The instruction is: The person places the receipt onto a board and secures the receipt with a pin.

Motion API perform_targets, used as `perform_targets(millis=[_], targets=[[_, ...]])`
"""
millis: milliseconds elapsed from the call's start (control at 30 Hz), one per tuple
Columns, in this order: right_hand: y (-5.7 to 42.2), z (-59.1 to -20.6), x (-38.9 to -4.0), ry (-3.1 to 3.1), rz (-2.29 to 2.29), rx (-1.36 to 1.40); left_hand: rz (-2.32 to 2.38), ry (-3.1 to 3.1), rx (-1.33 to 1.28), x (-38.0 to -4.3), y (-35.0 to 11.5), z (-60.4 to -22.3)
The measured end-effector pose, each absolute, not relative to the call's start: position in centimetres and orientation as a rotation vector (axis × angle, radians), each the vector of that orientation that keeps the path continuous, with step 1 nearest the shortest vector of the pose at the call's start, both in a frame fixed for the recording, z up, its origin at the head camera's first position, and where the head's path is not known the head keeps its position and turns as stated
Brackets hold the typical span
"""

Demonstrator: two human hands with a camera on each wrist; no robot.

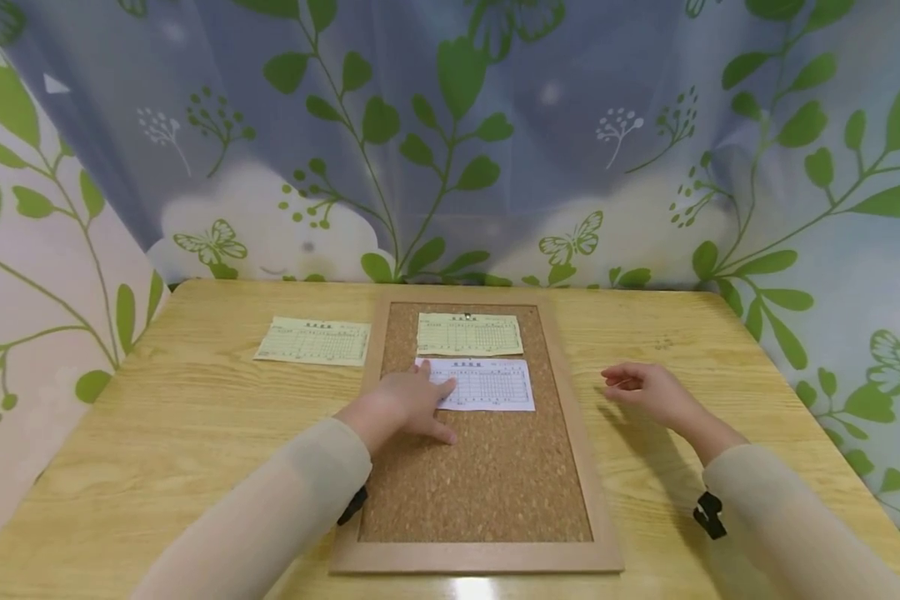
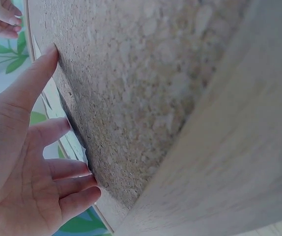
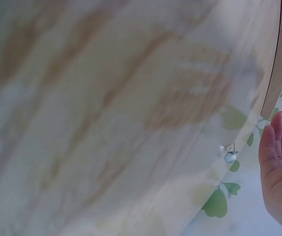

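- One white slip (image 1: pixel 491 386) lies on the corkboard (image 1: pixel 480 492), long axis across its width.
- Our left hand (image 1: pixel 407 403), fingers spread, is nearer, touching the slip's left end.
- Right of the corkboard, our right hand (image 1: pixel 654 397), fingers close together, hovers near clear pins (image 1: pixel 663 343).

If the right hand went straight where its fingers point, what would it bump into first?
The right hand would probably meet the wooden corkboard frame first, unless it passes above; its height is unclear.
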State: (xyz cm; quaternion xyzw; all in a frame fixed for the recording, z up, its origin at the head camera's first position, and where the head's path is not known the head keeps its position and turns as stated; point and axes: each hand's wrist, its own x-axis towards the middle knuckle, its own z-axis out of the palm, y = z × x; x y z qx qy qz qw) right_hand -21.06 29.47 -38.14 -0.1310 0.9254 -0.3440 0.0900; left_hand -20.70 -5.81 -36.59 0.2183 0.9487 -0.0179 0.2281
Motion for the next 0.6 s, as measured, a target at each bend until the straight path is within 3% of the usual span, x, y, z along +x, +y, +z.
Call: perform_targets(millis=[600], targets=[[30.49,-38.0,-20.37,2.763,-1.055,-0.328,-0.064,2.61,0.613,-20.73,-5.78,-36.71]])
